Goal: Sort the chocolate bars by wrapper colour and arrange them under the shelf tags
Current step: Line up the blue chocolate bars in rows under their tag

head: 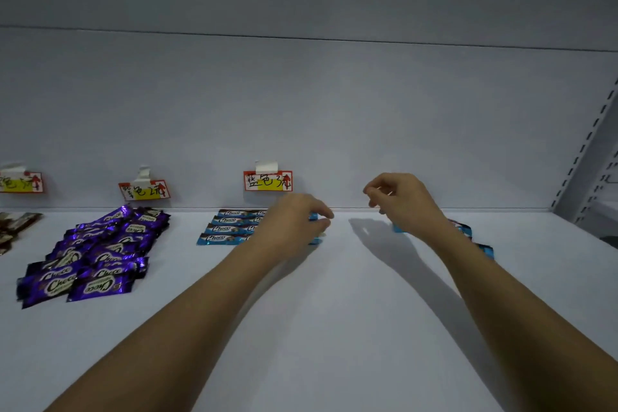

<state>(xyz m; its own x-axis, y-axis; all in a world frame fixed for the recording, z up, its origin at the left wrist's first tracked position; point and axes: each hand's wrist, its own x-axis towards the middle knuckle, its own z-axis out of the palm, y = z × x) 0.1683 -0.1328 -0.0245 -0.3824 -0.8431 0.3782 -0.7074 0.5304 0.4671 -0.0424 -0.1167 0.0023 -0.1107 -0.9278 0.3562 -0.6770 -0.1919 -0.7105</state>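
The left hand rests on the blue bars under the blue tag. The right hand, loosely curled and empty, hovers nearest the loose blue bars lying below it to its right.

The left hand covers the right ends of the blue bars lined up under it, so whether its fingers grip one can't be told. Behind the right hand and its wrist, more blue wrappers peek out, mostly hidden. Far off to the left hand's side, brown bars and one tag run off the edge.
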